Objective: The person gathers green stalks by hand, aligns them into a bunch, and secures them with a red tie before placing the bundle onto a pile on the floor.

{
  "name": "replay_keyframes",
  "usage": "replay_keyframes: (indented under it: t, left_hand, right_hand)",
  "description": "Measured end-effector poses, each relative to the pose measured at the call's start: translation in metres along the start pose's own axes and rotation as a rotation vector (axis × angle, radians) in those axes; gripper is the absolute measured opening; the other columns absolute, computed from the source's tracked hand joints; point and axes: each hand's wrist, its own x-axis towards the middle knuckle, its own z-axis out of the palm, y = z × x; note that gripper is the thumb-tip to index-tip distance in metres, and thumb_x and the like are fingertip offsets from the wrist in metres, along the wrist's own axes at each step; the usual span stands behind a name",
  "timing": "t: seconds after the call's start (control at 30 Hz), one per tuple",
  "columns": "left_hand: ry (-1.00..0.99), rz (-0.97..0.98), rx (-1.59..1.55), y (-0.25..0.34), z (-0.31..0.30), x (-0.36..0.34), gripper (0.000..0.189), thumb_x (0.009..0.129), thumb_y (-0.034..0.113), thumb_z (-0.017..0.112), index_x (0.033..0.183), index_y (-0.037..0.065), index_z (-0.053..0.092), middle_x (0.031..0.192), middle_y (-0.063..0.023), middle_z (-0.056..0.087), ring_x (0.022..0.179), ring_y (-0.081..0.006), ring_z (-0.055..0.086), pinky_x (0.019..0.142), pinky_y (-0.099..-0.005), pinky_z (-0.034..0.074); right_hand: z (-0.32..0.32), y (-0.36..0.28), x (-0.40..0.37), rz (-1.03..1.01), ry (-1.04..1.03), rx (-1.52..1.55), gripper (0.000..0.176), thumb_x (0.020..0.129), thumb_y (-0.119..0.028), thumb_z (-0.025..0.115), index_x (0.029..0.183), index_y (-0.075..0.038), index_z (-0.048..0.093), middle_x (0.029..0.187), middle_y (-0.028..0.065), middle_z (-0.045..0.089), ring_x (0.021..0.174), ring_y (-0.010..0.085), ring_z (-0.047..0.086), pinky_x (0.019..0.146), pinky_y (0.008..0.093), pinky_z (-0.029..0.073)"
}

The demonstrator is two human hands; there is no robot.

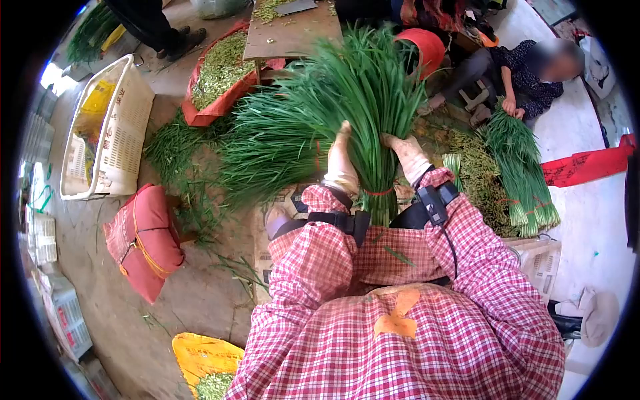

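A tall bundle of long green leafy stalks (pixel 377 127) stands upright before me, tied low down with a red band. My left hand (pixel 342 143) presses its left side, and my right hand (pixel 403 150) is at its right side; both have their fingers partly hidden in the leaves. Pale covers reach over both wrists. Left of the bundle, a loose spread of the same leaves (pixel 273 140) fans out, with a red band showing near my left hand. Tied bundles (pixel 517 167) lie at the right, beside a pile of trimmings (pixel 480 180).
A white crate (pixel 127 127), a red sack of trimmings (pixel 223 73) and a wrapped red cushion (pixel 147 233) are at the left. A low wooden table (pixel 290 37) stands ahead. At the right, a co-worker (pixel 533 80) touches the bundles. Another person's legs (pixel 147 27) show upper left.
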Motion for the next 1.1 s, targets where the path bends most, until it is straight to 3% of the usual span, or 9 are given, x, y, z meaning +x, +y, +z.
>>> replay_keyframes:
  t: [0.13, 0.17, 0.2, 0.33, 0.4, 0.53, 0.63, 0.77, 1.1]
  left_hand:
    - [-0.032, 0.142, 0.301, 0.008, 0.018, -0.014, 0.043, 0.091, 0.037, 0.069, 0.124, 0.012, 0.059, 0.111, -0.0044, 0.067, 0.098, -0.0213, 0.062, 0.091, -0.0374, 0.050]
    - [-0.018, 0.214, 0.486, 0.005, 0.019, -0.014, 0.045, 0.089, 0.034, 0.073, 0.126, 0.012, 0.057, 0.112, -0.0039, 0.067, 0.099, -0.0196, 0.062, 0.092, -0.0359, 0.049]
    - [-0.034, 0.278, 0.629, -0.001, 0.015, -0.007, 0.053, 0.084, 0.022, 0.080, 0.129, 0.013, 0.053, 0.117, -0.0046, 0.065, 0.105, -0.0163, 0.059, 0.093, -0.0336, 0.047]
    - [0.161, 0.243, 0.270, 0.006, 0.008, -0.004, 0.028, 0.084, 0.015, 0.075, 0.108, 0.002, 0.066, 0.092, -0.0083, 0.071, 0.075, -0.0216, 0.068, 0.070, -0.0348, 0.056]
    - [0.210, 0.203, 0.222, 0.008, 0.010, -0.009, 0.025, 0.087, 0.022, 0.072, 0.102, 0.003, 0.067, 0.090, -0.0080, 0.070, 0.073, -0.0225, 0.068, 0.068, -0.0366, 0.057]
    - [0.271, 0.198, 0.126, 0.000, 0.000, 0.002, 0.024, 0.089, 0.026, 0.070, 0.096, 0.004, 0.068, 0.085, -0.0070, 0.070, 0.069, -0.0228, 0.067, 0.068, -0.0371, 0.057]
    - [0.234, 0.113, 0.041, 0.000, -0.005, 0.002, 0.028, 0.087, 0.022, 0.072, 0.105, 0.002, 0.065, 0.094, -0.0092, 0.069, 0.075, -0.0246, 0.067, 0.072, -0.0400, 0.057]
    - [0.224, 0.155, 0.009, -0.001, -0.001, 0.002, 0.027, 0.088, 0.021, 0.071, 0.104, 0.000, 0.065, 0.092, -0.0101, 0.069, 0.073, -0.0251, 0.067, 0.071, -0.0404, 0.058]
    - [0.232, 0.125, 0.078, 0.001, 0.008, -0.004, 0.026, 0.091, 0.025, 0.067, 0.105, 0.003, 0.067, 0.092, -0.0093, 0.071, 0.075, -0.0255, 0.069, 0.071, -0.0396, 0.058]
  right_hand:
    - [0.004, 0.021, 0.002, -0.098, 0.235, -0.211, 0.045, 0.079, -0.025, 0.083, 0.113, 0.000, 0.068, 0.101, 0.0087, 0.073, 0.088, 0.0206, 0.068, 0.083, 0.0312, 0.053]
    - [0.019, -0.011, -0.016, 0.136, 0.244, -0.443, 0.048, 0.080, -0.026, 0.082, 0.117, 0.000, 0.065, 0.105, 0.0095, 0.072, 0.093, 0.0207, 0.067, 0.086, 0.0315, 0.053]
    - [0.018, 0.014, -0.004, -0.162, 0.132, -0.442, 0.051, 0.080, -0.026, 0.082, 0.120, 0.001, 0.063, 0.109, 0.0096, 0.071, 0.096, 0.0212, 0.066, 0.089, 0.0322, 0.052]
    - [-0.008, 0.065, 0.009, -0.085, -0.041, 0.189, 0.043, 0.082, -0.024, 0.078, 0.115, 0.000, 0.065, 0.108, 0.0074, 0.070, 0.095, 0.0214, 0.064, 0.094, 0.0331, 0.047]
    - [0.013, -0.002, -0.023, -0.086, 0.199, -0.157, 0.031, 0.081, -0.020, 0.077, 0.104, -0.001, 0.070, 0.099, 0.0056, 0.071, 0.088, 0.0197, 0.062, 0.088, 0.0323, 0.047]
    - [-0.020, 0.034, 0.003, -0.080, 0.137, -0.039, 0.025, 0.085, -0.018, 0.070, 0.104, -0.001, 0.071, 0.100, 0.0067, 0.073, 0.090, 0.0196, 0.064, 0.089, 0.0332, 0.048]
    - [-0.041, 0.053, 0.003, -0.400, 0.065, -0.552, 0.024, 0.093, -0.013, 0.057, 0.111, -0.006, 0.072, 0.103, 0.0135, 0.073, 0.097, 0.0207, 0.067, 0.091, 0.0326, 0.049]
    - [-0.036, 0.039, -0.008, -0.440, 0.044, -0.624, 0.026, 0.093, -0.003, 0.051, 0.108, -0.001, 0.072, 0.106, 0.0119, 0.072, 0.099, 0.0218, 0.067, 0.093, 0.0319, 0.049]
    - [-0.013, 0.020, -0.020, -0.007, 0.130, -0.059, 0.029, 0.085, -0.019, 0.073, 0.108, -0.001, 0.071, 0.102, 0.0037, 0.071, 0.096, 0.0167, 0.064, 0.091, 0.0296, 0.047]
